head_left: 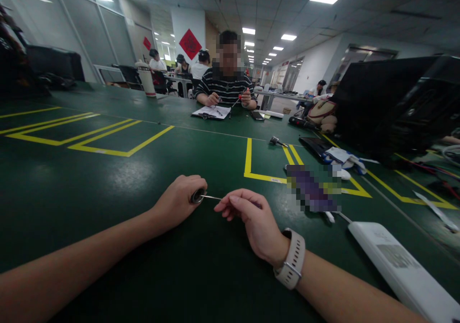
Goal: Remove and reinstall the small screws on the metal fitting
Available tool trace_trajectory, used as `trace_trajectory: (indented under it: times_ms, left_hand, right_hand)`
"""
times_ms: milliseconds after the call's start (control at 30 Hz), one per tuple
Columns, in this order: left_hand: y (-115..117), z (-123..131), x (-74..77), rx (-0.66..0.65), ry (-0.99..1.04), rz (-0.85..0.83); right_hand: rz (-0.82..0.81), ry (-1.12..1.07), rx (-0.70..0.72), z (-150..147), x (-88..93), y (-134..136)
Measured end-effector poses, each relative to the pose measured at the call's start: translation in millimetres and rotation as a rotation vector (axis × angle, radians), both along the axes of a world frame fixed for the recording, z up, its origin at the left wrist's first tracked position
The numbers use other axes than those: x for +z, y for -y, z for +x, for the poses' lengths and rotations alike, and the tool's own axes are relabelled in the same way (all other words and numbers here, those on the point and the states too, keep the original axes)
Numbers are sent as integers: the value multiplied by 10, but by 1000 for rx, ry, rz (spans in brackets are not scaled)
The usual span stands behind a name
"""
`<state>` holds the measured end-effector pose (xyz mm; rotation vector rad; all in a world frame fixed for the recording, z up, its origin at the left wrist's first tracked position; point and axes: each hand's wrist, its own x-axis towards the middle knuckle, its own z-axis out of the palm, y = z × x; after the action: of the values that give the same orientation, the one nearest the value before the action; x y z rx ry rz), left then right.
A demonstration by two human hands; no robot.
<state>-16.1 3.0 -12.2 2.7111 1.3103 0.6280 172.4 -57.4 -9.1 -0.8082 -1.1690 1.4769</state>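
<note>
My left hand (181, 198) is closed around a dark round part with a metal rim (198, 196), its open end turned to the right. Most of that part is hidden in the fist. A slim tool with a thin metal shaft (212, 197) is pinched in my right hand (251, 217). Its handle is largely covered by the fingers, so its kind is unclear. The shaft's tip reaches the rimmed opening; how deep it goes does not show. Both hands are low over the green table (151, 270).
Beyond my right hand lie a blurred-out phone-like object (311, 189), a small metal part (276, 141) and a white-and-blue cloth (345, 160). A white power strip (398, 260) is at right. Yellow tape (247, 157) marks the table. A person (228, 86) sits opposite, behind a clipboard (212, 112).
</note>
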Motion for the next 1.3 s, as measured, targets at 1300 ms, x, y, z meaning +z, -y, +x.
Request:
trace_trajectory:
  times_ms: [1300]
  left_hand:
    - [47,6,46,74,-39,-3]
  right_hand:
    - [184,558,-166,-37,113,84]
